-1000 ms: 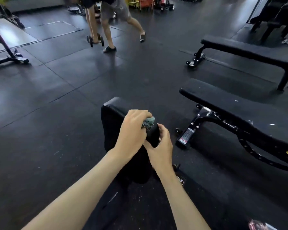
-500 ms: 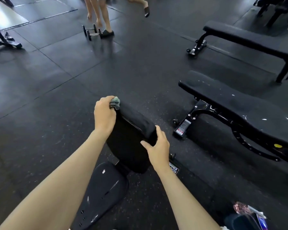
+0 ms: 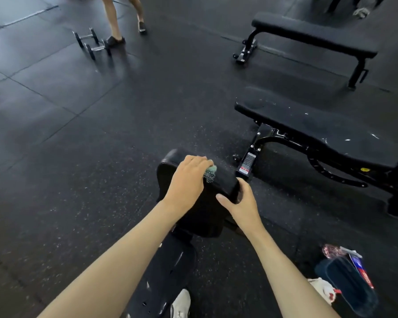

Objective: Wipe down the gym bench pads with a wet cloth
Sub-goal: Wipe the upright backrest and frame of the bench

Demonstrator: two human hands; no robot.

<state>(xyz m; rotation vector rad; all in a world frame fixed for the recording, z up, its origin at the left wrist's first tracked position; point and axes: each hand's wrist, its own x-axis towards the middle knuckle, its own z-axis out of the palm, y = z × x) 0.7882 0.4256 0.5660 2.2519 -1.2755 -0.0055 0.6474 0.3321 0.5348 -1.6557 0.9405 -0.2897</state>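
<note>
At the top edge of the raised back pad (image 3: 169, 165), the left hand (image 3: 187, 180) had come back toward the middle from the left corner, where it was half a second before. The cloth (image 3: 210, 173) had thus run along that edge both ways. I judged the top nearly done, with the near face and the seat (image 3: 170, 267) left to wipe. The cloth lay bunched under the left fingers, clenched and pressed down, only its right end showing. The right hand (image 3: 241, 204) clasped the back pad's right edge, thumb on the near face, steadying it.
</note>
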